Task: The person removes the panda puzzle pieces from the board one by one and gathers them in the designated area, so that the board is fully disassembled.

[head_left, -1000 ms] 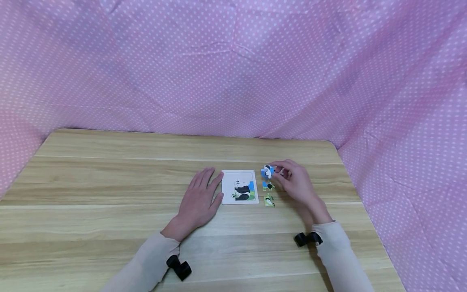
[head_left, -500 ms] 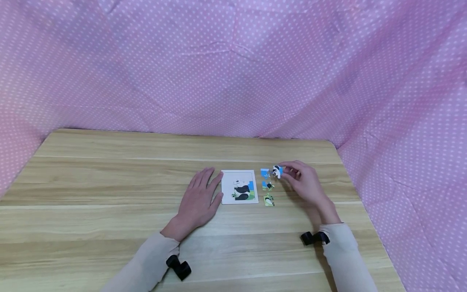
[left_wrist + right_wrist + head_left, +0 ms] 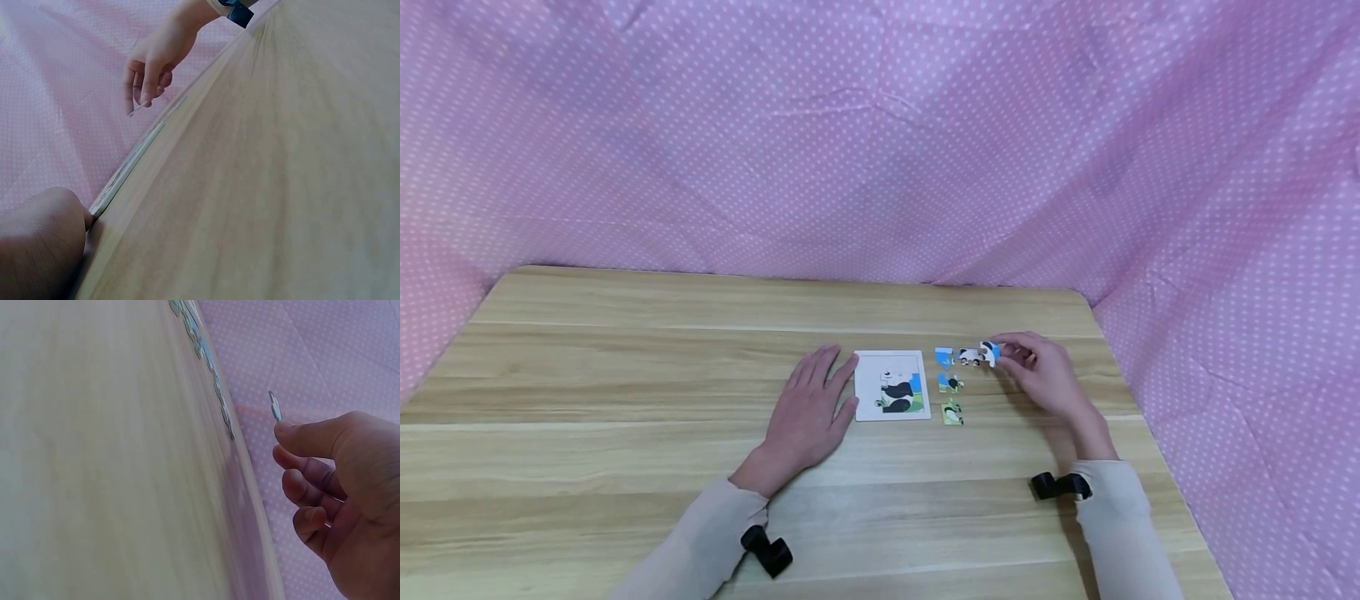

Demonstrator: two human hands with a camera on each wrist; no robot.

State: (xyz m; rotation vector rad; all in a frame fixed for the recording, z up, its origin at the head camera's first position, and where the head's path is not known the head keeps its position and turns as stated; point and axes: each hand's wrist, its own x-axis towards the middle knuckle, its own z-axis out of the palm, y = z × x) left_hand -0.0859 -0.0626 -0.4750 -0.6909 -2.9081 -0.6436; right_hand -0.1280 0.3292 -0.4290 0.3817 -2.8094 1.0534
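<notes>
A white puzzle board (image 3: pixel 868 362) lies on the table, with part of a panda picture fitted in its lower right. My left hand (image 3: pixel 808 412) lies flat, fingers spread, fingertips and thumb at the board's left edge. To the right of the board, my right hand (image 3: pixel 1037 375) pinches a blue, white and black puzzle piece (image 3: pixel 275 406) between thumb and finger, raised above the table in the right wrist view. Loose pieces lie by the board: a blue one (image 3: pixel 943 357), a black-and-white one (image 3: pixel 968 357), a blue-green one (image 3: pixel 948 383) and a green one (image 3: pixel 952 413).
The wooden table (image 3: pixel 625 375) stretches out on both sides of the board. Pink dotted cloth (image 3: pixel 880 167) hangs behind the far edge and along the right side. A black wrist camera (image 3: pixel 767 550) sits on the left sleeve, another (image 3: pixel 1060 485) on the right.
My right hand has moved right with the pinched piece, uncovering the blue piece and then the black-and-white piece beneath it. The left hand and the board stay put.
</notes>
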